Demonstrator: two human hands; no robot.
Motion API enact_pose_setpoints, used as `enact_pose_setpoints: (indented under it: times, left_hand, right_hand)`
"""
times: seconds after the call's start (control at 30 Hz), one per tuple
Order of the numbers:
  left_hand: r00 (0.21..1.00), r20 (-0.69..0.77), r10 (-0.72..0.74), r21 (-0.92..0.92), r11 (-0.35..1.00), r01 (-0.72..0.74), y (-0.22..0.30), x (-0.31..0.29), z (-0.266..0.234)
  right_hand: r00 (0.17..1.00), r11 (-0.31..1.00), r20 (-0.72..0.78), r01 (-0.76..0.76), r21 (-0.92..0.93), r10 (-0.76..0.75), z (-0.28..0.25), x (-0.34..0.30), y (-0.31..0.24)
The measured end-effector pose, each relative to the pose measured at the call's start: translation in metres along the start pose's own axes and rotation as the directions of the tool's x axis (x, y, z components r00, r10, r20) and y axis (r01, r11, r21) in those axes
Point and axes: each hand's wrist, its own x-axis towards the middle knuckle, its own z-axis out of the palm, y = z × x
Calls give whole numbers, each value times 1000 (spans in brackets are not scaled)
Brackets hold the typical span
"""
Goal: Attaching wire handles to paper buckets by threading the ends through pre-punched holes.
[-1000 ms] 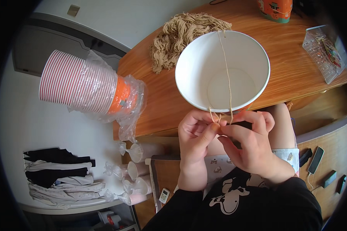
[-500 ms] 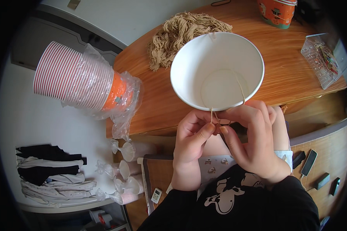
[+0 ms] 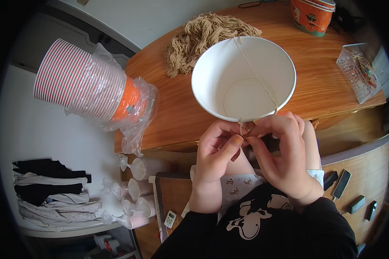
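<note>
In front of me a white paper bucket [image 3: 212,82] tilts its open mouth toward me at the table's front edge. A beige twine [image 3: 259,80] runs across the mouth from the far rim to the near right rim. At the near rim, my left hand [image 3: 212,151] pinches a short end of the twine between thumb and forefinger. Beside it, fingertips almost touching, my right hand [image 3: 283,149] is closed in a pinch on the twine too. The fingers partly hide the twine's ends. Behind the bucket lies a heap of beige twine strands [image 3: 203,41] on the wooden table [image 3: 168,112].
A stack of paper buckets [image 3: 65,75] in clear plastic lies at the table's left. An orange bucket [image 3: 311,18] stands back right, near a clear tray [image 3: 358,73] holding small items. Bagged cups [image 3: 140,187] sit lower left. A phone [image 3: 342,184] lies at right.
The twine inside the bucket now stretches across the mouth from the far rim, where it hung slack before. My hands have drawn closer together. The whole view has shifted slightly.
</note>
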Motion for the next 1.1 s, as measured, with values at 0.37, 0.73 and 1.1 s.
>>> enact_pose_setpoints:
  times: [0.37,0.73,1.1]
  left_hand:
    - [998,58,38,-75,997,-34,8,5,6]
    - [996,-46,82,-67,994,-85,13,11,10]
    - [816,-71,573,591,683,-428,9,10,12]
  right_hand:
    - [973,953,-31,217,-212,-228,3,-7,12]
    - [936,855,45,338,-393,-349,-2,-3,5]
    - [873,727,64,442,-525,-484,-5,22,-5]
